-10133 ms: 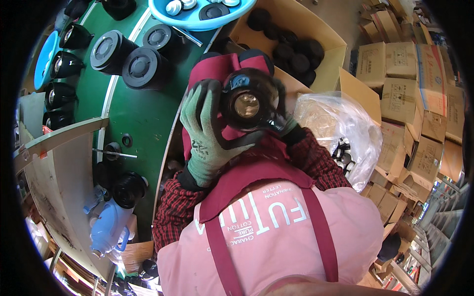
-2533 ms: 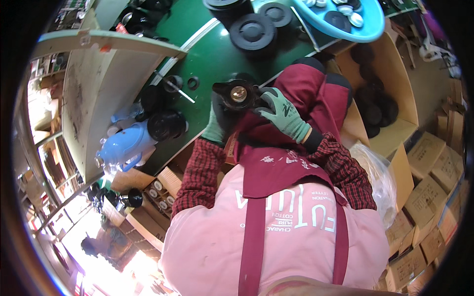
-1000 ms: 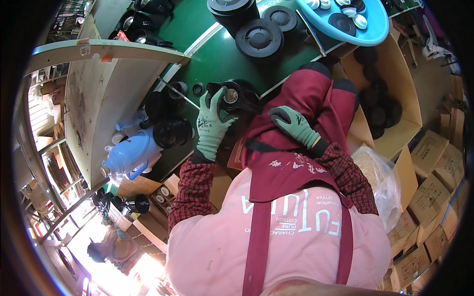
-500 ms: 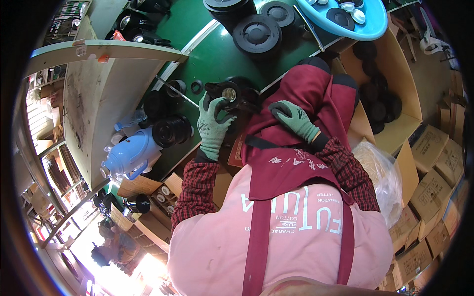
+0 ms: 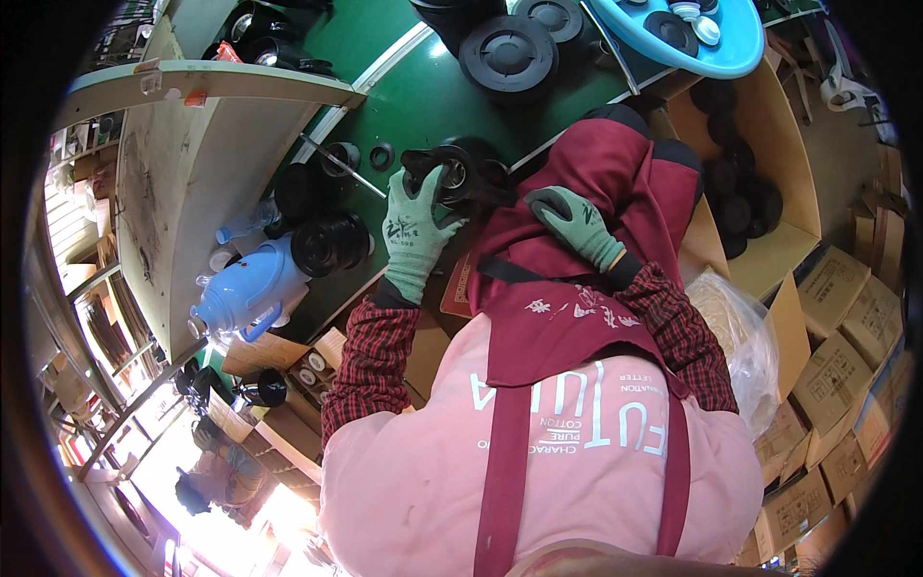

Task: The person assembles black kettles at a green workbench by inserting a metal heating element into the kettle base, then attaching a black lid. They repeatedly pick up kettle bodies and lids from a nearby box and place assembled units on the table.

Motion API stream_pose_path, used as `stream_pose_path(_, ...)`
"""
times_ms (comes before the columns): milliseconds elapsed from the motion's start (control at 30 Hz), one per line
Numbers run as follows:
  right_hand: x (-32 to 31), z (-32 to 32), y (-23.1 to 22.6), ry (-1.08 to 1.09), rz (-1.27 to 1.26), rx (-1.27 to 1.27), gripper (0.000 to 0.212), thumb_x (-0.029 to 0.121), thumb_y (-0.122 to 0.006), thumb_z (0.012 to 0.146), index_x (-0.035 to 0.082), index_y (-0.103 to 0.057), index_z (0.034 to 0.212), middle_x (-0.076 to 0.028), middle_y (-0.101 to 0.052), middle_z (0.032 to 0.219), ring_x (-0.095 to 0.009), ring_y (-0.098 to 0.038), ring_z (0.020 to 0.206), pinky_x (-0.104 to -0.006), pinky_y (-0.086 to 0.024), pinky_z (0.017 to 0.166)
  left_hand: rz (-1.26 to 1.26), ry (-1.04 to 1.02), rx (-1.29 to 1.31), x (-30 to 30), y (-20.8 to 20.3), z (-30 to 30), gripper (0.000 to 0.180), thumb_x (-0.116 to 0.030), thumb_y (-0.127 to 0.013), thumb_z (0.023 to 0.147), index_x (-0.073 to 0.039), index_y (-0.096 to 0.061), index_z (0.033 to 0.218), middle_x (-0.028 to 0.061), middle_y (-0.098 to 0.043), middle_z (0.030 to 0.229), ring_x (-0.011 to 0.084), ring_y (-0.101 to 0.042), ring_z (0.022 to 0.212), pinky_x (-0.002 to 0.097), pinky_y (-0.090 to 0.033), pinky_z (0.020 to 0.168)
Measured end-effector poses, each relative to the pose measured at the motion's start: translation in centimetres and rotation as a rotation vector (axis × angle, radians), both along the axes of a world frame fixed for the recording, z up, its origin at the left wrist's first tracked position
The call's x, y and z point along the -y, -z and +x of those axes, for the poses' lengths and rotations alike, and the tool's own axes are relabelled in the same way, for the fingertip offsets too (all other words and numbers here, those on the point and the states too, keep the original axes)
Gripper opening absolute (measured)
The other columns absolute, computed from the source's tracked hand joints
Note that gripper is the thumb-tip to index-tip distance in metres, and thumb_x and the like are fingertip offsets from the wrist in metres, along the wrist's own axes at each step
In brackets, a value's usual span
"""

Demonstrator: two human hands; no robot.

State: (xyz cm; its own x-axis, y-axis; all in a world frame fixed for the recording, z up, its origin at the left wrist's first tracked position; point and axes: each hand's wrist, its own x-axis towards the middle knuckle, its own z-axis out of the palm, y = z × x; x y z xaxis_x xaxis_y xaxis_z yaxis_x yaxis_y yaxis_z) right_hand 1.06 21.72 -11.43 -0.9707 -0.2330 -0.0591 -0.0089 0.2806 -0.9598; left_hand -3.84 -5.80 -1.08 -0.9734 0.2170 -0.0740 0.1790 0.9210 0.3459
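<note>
On the green bench in front of me lies a black vacuum jug [image 5: 486,163], its round metal-lined mouth turned towards me. My left hand [image 5: 418,231], in a green glove with dark fingertips, grips the jug near its mouth, thumb on the near side and fingers on the far side. Part of the grip is hidden behind the jug. My right hand [image 5: 577,226], gloved alike, rests on my dark red apron [image 5: 586,173] over the thigh, fingers loosely stretched and holding nothing visible. Just beyond the left hand are a small black ring [image 5: 382,156] and a wider ring [image 5: 340,159].
At left stand a light blue jug [image 5: 252,288] and black round parts [image 5: 332,245], beside a board partition [image 5: 192,192]. Black discs [image 5: 508,58] and a blue basin [image 5: 687,48] lie further back. An open carton [image 5: 793,173] of black discs and stacked boxes [image 5: 827,385] are at right.
The jug has turned slightly in my left hand, its mouth now facing a little differently. My left fingers have shifted on it. My right hand stays on my lap.
</note>
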Motion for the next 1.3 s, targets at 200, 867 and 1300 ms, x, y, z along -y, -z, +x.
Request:
stream_pose_path(200, 0.0, -0.1, 0.0, -0.002, 0.063, -0.027, 0.018, 0.014, -0.066, 0.097, 0.004, -0.069, 0.112, -0.011, -0.071, 0.107, -0.029, -0.07, 0.097, -0.035, -0.054, 0.085, 0.388, -0.021, -0.177, 0.4, 2.0, 0.2, 0.094, -0.02, -0.094, 0.061, -0.011, -0.048, 0.143, 0.0161, -0.051, 0.135, 0.0374, -0.056, 0.121, 0.044, -0.051, 0.1)
stream_pose_path(867, 0.3, 0.1, 0.1, 0.024, 0.029, 0.008, 0.02, 0.019, -0.065, 0.096, 0.01, -0.068, 0.113, -0.01, -0.07, 0.11, -0.032, -0.069, 0.099, -0.0379, -0.054, 0.083, 0.244, -0.053, -0.01, -0.7, 0.0, 0.6, 0.067, -0.008, -0.084, 0.068, -0.02, -0.059, 0.13, 0.0203, -0.045, 0.138, 0.0423, -0.055, 0.122, 0.0454, -0.053, 0.097)
stream_pose_path(1300, -0.2, -0.1, -0.6, -0.009, -0.005, 0.056, 0.022, 0.018, -0.065, 0.097, 0.007, -0.068, 0.116, -0.01, -0.07, 0.111, -0.025, -0.069, 0.1, -0.0346, -0.054, 0.088, 0.144, 0.04, 0.041, 1.1, 0.8, -0.7, 0.076, -0.02, -0.093, 0.064, -0.018, -0.056, 0.13, 0.0155, -0.051, 0.12, 0.0385, -0.063, 0.1, 0.0468, -0.055, 0.079)
